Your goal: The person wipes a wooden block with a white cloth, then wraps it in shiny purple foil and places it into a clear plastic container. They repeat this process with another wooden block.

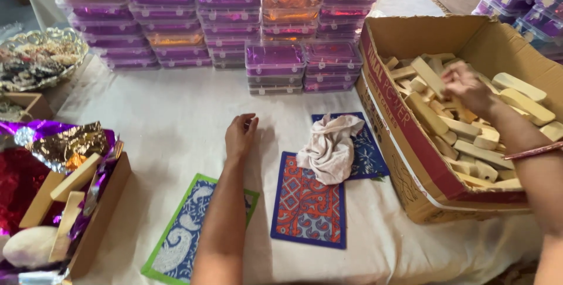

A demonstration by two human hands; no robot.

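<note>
Fingers (pixel 454 80) of the right hand (pixel 466 88) pinch a wooden block (pixel 427 77) inside the cardboard box (pixel 410 144) at the surface's right edge; it could slip back. Left hand (pixel 240 134) rests curled, holding nothing, near the crumpled cloth (pixel 330 146).

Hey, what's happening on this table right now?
A person's right hand is down in a cardboard box full of pale wooden blocks, touching them. The left hand rests loosely curled on the white cloth, holding nothing. Near it lie patterned mats with a crumpled rag, and stacked lidded containers stand behind.
</note>
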